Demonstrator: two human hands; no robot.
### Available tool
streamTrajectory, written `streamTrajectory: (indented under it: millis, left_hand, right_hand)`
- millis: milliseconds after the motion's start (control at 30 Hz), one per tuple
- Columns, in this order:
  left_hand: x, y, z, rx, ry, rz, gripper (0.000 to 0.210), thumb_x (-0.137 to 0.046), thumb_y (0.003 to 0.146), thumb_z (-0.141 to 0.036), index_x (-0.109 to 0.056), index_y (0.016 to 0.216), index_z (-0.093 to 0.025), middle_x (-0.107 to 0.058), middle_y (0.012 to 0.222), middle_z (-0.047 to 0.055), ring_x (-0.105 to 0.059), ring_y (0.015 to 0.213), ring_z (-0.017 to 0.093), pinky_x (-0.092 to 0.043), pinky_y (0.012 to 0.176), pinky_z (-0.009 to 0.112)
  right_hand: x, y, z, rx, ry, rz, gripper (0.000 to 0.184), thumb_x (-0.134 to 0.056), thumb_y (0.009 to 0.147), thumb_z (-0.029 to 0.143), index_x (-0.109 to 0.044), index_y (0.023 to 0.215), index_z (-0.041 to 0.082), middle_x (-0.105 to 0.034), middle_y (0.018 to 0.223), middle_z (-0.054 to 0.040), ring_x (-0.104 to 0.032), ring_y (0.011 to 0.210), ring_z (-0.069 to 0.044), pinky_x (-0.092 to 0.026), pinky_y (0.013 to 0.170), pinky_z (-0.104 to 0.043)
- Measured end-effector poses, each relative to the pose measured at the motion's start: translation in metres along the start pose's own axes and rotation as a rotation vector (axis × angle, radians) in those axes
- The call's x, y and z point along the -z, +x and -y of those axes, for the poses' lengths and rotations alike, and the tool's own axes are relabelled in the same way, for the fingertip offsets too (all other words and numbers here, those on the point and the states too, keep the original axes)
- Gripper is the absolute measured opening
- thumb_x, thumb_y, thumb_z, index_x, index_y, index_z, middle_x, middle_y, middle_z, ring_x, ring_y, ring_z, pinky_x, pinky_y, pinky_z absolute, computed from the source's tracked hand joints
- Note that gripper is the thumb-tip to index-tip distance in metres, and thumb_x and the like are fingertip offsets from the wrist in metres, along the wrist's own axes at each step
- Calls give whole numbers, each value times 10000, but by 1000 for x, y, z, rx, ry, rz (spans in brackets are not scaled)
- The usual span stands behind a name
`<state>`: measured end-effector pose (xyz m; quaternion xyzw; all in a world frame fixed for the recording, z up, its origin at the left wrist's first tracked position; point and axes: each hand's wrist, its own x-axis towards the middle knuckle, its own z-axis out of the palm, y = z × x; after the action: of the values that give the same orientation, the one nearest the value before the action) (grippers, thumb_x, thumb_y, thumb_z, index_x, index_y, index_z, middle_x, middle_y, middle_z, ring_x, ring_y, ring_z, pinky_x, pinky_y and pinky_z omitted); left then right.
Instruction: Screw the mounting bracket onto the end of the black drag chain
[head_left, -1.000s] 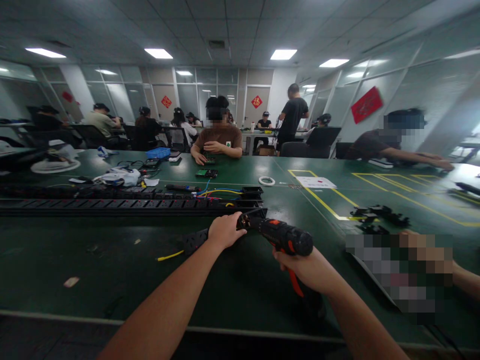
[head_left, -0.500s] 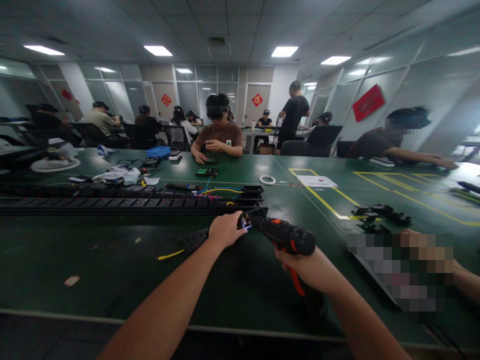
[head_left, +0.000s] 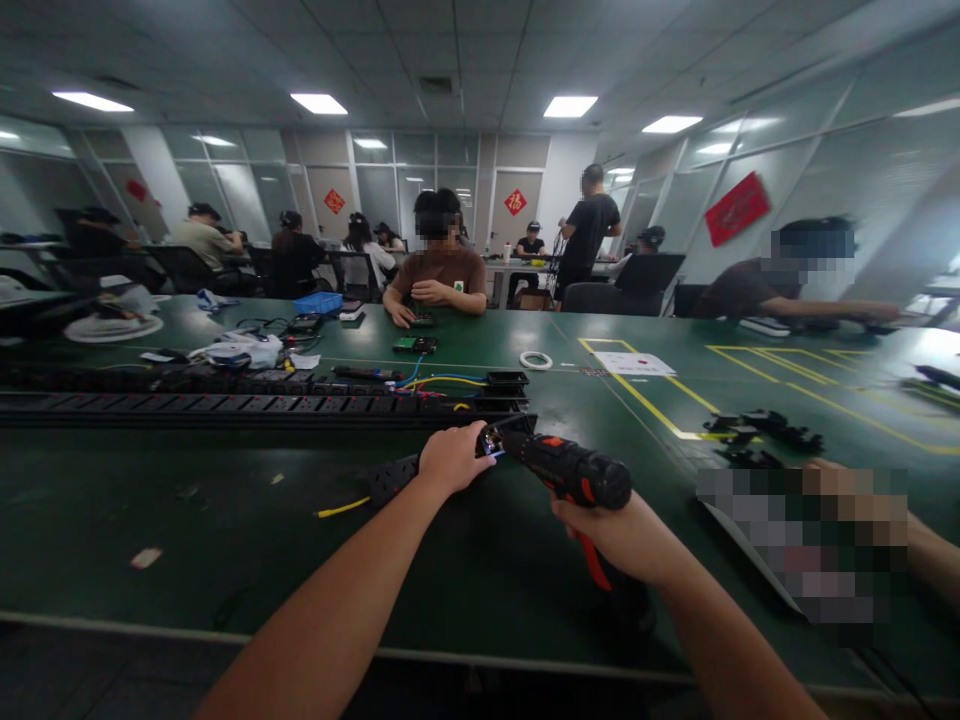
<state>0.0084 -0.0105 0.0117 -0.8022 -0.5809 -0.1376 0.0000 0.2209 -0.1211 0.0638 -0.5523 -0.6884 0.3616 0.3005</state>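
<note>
My right hand point(head_left: 611, 530) is wrapped round the grip of a black and orange cordless screwdriver point(head_left: 570, 465), its nose pointing left. That nose meets the open end of a short black socket strip point(head_left: 394, 480), where some shiny metal shows. My left hand point(head_left: 454, 460) is closed over this end of the strip and hides its middle. A yellow wire point(head_left: 343, 507) sticks out from the strip's left side onto the green table point(head_left: 300, 570). The screw or bit tip is too small to make out.
Long black socket strips point(head_left: 225, 405) lie behind my left hand, with coloured wires at their right end. A white tape roll point(head_left: 535, 360) and black brackets point(head_left: 765, 430) lie farther right. A co-worker's hand point(head_left: 847, 500) is close by at right; another person point(head_left: 439, 270) sits opposite.
Both hands, the screwdriver and the strip stay almost where they were. The view has shifted very slightly. At far right, the co-worker's outstretched arm has moved a little.
</note>
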Motion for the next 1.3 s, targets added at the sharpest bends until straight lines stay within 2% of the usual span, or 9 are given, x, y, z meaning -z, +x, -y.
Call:
streamTrajectory:
  millis: [400, 767, 967, 1167, 1300]
  left_hand:
    - [0, 0, 0, 6, -5, 24, 628, -578, 809, -578, -445, 1360, -306, -668, 1121, 79, -624, 1020, 271, -447, 846, 356]
    - [2, -1, -1, 7, -4, 24, 639, -592, 807, -565, -429, 1375, -323, -662, 1151, 69, -625, 1031, 264, -444, 859, 352]
    - [-1, -1, -1, 6, -4, -9, 638, -591, 797, -583, -448, 1358, -313, -678, 1107, 74, -634, 1008, 277, -455, 835, 364]
    - [2, -1, -2, 15, -4, 22, 633, -585, 807, -575, -436, 1368, -322, -665, 1143, 71, -625, 1034, 265, -446, 858, 349]
    - [2, -1, -2, 15, 1, 19, 622, -585, 806, -574, -446, 1355, -317, -672, 1125, 71, -629, 1026, 271, -451, 845, 354]
  right_hand:
    - [1, 1, -3, 8, 26, 24, 114, -586, 791, 280, -613, 818, 173, -568, 624, 21, -553, 590, -147, -463, 586, -267]
    - [0, 0, -4, -12, 26, -17, 109, -597, 772, 277, -603, 736, 175, -568, 597, 16, -540, 570, -142, -451, 562, -264]
    - [0, 1, -1, 9, 86, 13, 136, -594, 756, 258, -633, 848, 166, -612, 693, -3, -576, 608, -151, -490, 600, -278]
    - [0, 1, -1, 3, 96, 11, 144, -596, 749, 247, -637, 859, 164, -653, 769, -25, -595, 622, -155, -498, 613, -281]
    - [1, 1, -3, 12, 78, 15, 137, -592, 765, 258, -632, 857, 165, -628, 713, -10, -589, 616, -156, -492, 613, -279]
